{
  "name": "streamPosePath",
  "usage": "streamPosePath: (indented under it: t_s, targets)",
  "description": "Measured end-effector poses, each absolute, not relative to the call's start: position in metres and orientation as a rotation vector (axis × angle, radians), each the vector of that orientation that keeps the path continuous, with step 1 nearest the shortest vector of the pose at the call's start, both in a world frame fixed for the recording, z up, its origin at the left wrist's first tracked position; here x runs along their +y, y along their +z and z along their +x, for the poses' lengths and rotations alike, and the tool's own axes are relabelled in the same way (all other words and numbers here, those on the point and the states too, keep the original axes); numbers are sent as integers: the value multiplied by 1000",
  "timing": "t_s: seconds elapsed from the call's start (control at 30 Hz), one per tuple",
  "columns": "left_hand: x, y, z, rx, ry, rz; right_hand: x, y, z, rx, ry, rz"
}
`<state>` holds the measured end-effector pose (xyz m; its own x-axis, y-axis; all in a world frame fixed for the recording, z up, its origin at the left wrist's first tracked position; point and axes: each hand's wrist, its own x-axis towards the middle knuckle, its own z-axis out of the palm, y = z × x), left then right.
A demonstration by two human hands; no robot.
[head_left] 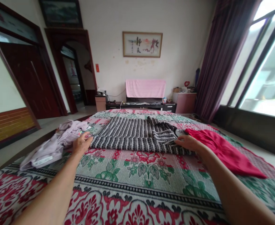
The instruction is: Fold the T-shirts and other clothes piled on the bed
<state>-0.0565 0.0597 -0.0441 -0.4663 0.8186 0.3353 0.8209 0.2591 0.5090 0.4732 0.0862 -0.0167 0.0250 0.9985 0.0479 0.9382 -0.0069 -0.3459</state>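
Smoothing the striped top (132, 136) spread across the bed (137, 175), I lay my right hand (189, 143) flat and open on one end, my left hand (82, 143) curled at the other — grip unclear — and folding would need both ends lifted together.

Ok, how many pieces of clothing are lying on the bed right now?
3. A striped garment lies in the middle, a lilac garment is crumpled at the left edge, and a red garment is on the right. Folds may hide more.

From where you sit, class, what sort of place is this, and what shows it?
Probably a home bedroom: a floral bedspread with a striped garment laid out, long curtains and a framed picture.
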Motion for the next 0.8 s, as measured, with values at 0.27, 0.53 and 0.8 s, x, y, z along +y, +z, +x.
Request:
streamPosePath:
  t_s: [0.27, 0.53, 0.8]
  targets:
    - [56, -40, -57, -2506, -822, -1696, 92, -25, 472, -2058, 223, -1911]
    - [64, -51, -49, -2348, -482, -1699, 82, -14, 469, -2090, 282, -2109]
    - [70, -55, -31, -2002, -592, -1835, 81, -4, 483, -1944, 149, -2132]
